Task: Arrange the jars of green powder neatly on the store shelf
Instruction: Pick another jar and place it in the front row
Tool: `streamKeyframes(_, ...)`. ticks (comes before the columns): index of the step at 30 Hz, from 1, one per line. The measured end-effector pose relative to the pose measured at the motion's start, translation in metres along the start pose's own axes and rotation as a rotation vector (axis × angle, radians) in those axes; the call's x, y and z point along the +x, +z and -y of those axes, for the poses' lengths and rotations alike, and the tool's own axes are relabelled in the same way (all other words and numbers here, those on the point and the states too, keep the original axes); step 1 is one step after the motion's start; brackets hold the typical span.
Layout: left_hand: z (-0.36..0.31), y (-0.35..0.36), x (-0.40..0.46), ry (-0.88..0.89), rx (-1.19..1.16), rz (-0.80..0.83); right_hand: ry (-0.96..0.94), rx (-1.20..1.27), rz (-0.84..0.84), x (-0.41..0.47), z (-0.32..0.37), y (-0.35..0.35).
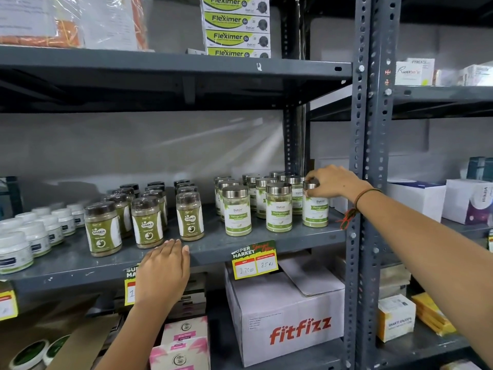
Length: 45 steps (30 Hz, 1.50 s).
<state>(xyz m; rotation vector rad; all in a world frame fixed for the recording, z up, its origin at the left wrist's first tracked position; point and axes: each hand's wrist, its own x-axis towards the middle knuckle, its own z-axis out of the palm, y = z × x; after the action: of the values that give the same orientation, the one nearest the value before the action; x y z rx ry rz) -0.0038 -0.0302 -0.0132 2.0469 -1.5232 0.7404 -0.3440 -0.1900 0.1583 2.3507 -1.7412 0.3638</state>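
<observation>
Several jars of green powder with silver lids and white-green labels stand in rows on the grey middle shelf (266,240). The front row holds a left jar (237,210), a middle jar (278,208) and a rightmost jar (315,209). My right hand (332,182) grips the lid of the rightmost jar, which stands upright on the shelf next to the rack post. My left hand (162,271) lies flat, fingers together, on the shelf's front edge below the brown-lidded jars, holding nothing.
Brown-lidded Gaska jars (146,222) stand left of the green jars, white tubs (34,236) further left. A price tag (254,260) hangs from the shelf edge. A fitfizz carton (288,316) sits below. The perforated rack post (365,182) rises right of the jars.
</observation>
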Motion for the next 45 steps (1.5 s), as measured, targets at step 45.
streamKeyframes(45,0.0,0.0,0.0,-0.016,0.019,-0.033,-0.63,0.188,-0.227,0.027,0.195,0.007)
